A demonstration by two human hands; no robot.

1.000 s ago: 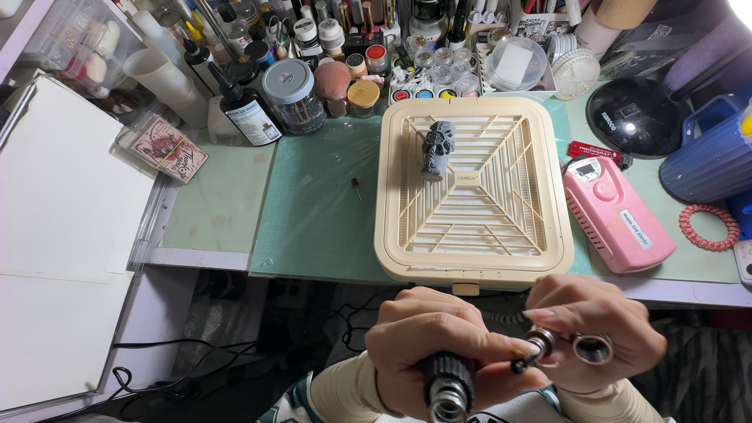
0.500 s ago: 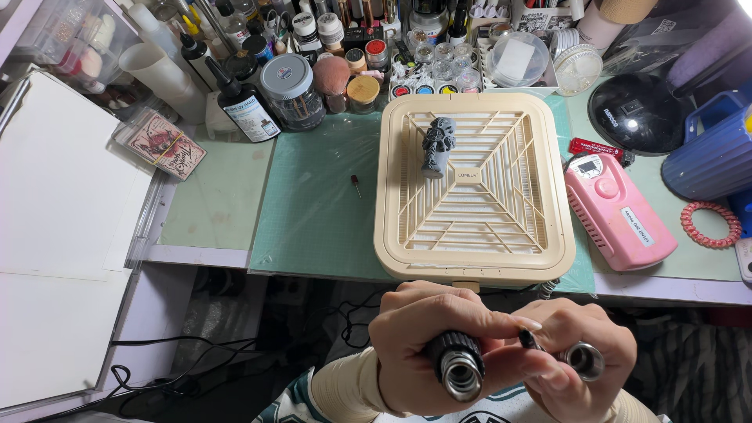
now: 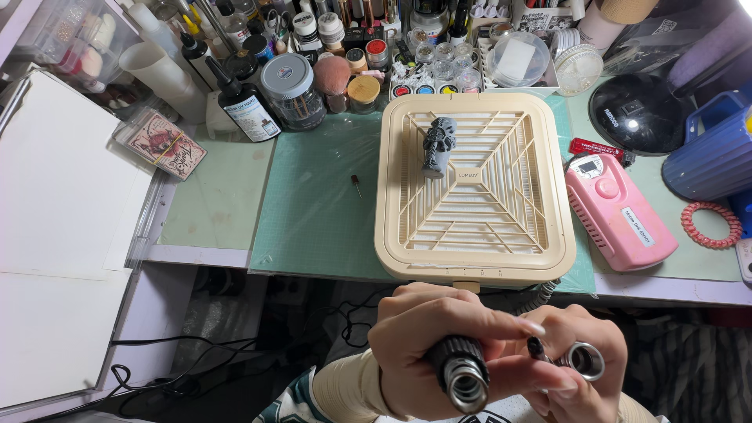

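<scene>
At the bottom of the frame your left hand (image 3: pixel 439 345) clamps the black rotary handpiece (image 3: pixel 462 377) while your right hand (image 3: pixel 576 364) pinches its small metal collar (image 3: pixel 585 360), mid-fitting; line them up squarely next.

Two bare hands, left hand (image 3: pixel 427 352) and right hand (image 3: pixel 572 364), with long pale polished nails; a ribbed cream sleeve (image 3: pixel 345 388) covers the left forearm.

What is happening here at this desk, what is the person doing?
A person sits at a cluttered desk, hands held below its edge. The left hand grips a black ribbed tool; the right hand holds a small metal ring piece beside it. A grey figurine stands on the cream grille tray.
</scene>
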